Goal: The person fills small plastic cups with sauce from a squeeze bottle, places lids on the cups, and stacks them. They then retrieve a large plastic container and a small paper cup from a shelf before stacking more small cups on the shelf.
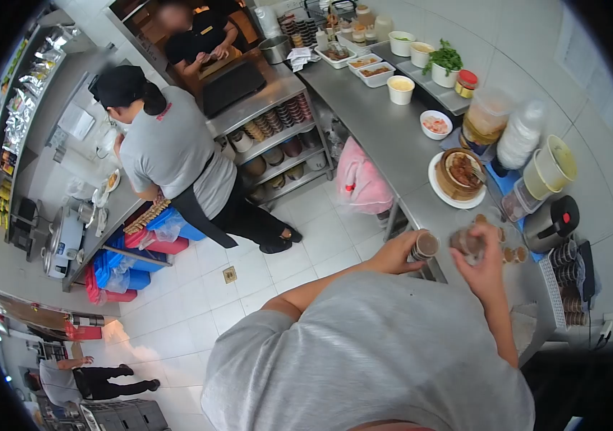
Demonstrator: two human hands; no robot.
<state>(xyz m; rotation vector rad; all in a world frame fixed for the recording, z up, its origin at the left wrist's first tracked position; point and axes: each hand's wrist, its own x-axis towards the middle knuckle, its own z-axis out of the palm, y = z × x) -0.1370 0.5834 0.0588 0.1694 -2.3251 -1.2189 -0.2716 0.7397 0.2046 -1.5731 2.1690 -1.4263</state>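
Observation:
My left hand (397, 252) is wrapped round a small dark cup (426, 246) near the front edge of the steel counter (411, 167). To its right, my right hand (485, 258) holds a clear cup (467, 245) with brown contents, blurred by motion. The two cups are apart. Just beyond them, a bamboo steamer (460, 174) with dark food and a utensil sits on a white plate (436, 188). Several small brown-filled cups (514, 255) stand to the right of my right hand.
A black kettle (551, 224), stacked containers (551, 169) and a keyboard (552, 293) are at the right. Along the counter are a white bowl (436, 125) and a herb tub (444, 63). A co-worker (177, 154) stands at the left counter.

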